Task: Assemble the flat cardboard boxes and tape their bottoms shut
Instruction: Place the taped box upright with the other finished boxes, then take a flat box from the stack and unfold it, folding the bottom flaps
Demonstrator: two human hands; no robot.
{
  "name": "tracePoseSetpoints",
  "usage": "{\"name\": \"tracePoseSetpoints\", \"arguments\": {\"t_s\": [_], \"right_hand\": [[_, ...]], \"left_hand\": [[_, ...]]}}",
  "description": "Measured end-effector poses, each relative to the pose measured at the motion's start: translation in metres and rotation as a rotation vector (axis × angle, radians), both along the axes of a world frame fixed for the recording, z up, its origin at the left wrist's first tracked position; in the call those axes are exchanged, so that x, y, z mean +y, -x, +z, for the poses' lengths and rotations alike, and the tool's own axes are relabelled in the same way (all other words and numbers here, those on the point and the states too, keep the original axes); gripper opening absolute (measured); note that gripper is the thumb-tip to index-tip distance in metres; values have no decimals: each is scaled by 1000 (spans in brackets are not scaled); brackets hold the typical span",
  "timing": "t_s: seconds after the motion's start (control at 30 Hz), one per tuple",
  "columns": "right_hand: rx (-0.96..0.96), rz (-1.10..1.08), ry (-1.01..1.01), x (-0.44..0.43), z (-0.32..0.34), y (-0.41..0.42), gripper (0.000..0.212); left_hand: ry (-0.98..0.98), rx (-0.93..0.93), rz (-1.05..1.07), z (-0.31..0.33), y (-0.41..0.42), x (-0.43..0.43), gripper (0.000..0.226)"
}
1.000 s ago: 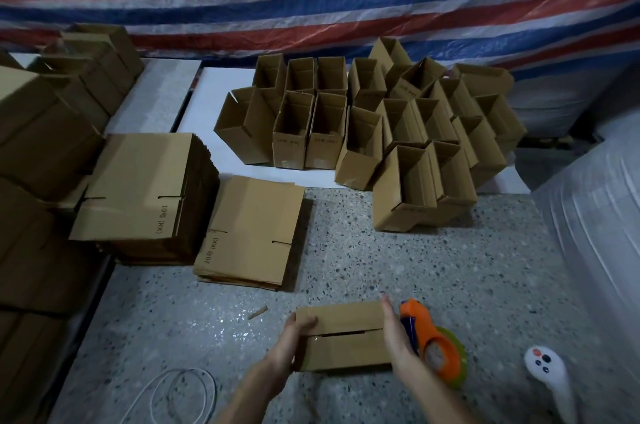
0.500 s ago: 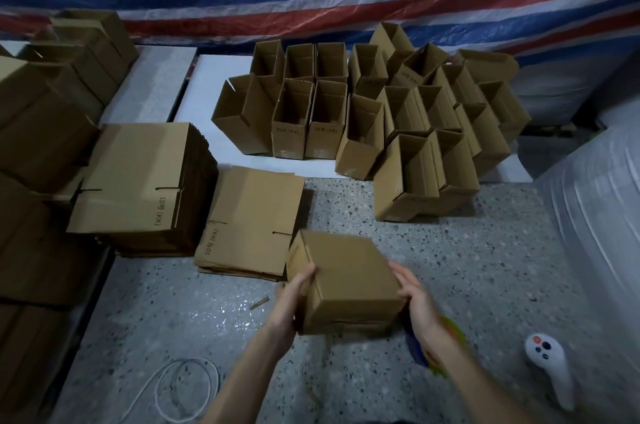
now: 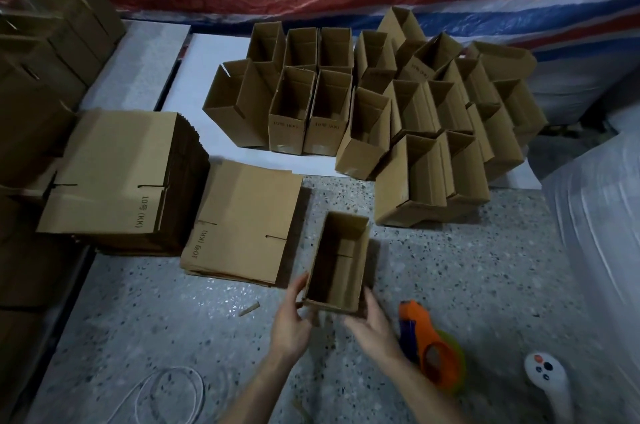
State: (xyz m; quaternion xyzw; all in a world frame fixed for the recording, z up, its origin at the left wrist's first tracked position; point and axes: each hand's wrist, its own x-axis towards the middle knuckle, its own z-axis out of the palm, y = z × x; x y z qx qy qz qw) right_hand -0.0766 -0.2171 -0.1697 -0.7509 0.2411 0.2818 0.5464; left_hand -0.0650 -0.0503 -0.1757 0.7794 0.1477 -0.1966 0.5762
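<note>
Head view: empty open box (image 3: 337,261), left hand (image 3: 291,318) and right hand (image 3: 375,325) fingers (image 3: 300,285) straight against its near end.

Open box (image 3: 337,261) sits on the floor (image 3: 485,268), near centre, left hand (image 3: 291,316) and right hand (image 3: 375,323) at its near corners | flat stack (image 3: 242,223) just left of it, taller stack (image 3: 114,174) further left | assembled boxes (image 3: 398,105) clustered far behind | tape dispenser (image 3: 429,347) just right of the right hand, controller (image 3: 549,378) further right | cable (image 3: 169,392) near left
</note>
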Motion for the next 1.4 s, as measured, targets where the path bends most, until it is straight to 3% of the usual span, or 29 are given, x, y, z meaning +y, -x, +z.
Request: {"name": "tracePoseSetpoints", "arguments": {"t_s": [0.13,0.23,0.33,0.53,0.63,0.8,0.9,1.0,1.07,1.17,1.23,1.4], "right_hand": [[-38,-113,107,3,-14,-15,78],[-68,-226,78,1,-21,-45,79],[-39,-377,42,0,-28,-80,70],[6,-476,178,-5,-38,-135,60],[66,-586,136,-3,-41,-154,66],[16,-685,52,-4,-43,-178,48],[16,-807,-94,-4,-40,-183,57],[17,-895,-170,-5,-37,-175,60],[30,-918,-170,-3,-39,-162,53],[66,-855,-123,-1,-45,-133,38],[82,-800,-128,-2,-48,-112,28],[95,-726,-152,-8,-45,-73,17]], "left_hand": [[12,91,-4,-2,-24,-12,59],[45,97,9,0,-52,-27,56],[83,110,3,6,-85,-41,60],[56,159,8,7,-147,-67,56],[109,211,29,7,-166,-74,56],[227,224,-8,2,-174,-68,57],[27,138,-15,-2,-167,-58,61],[-580,-67,-100,-11,-144,-35,66],[-750,-45,-95,-18,-128,-12,84],[-857,176,-123,-29,-107,19,115],[-848,279,-125,-31,-95,31,125],[-672,187,-76,-22,-84,46,105]]}}
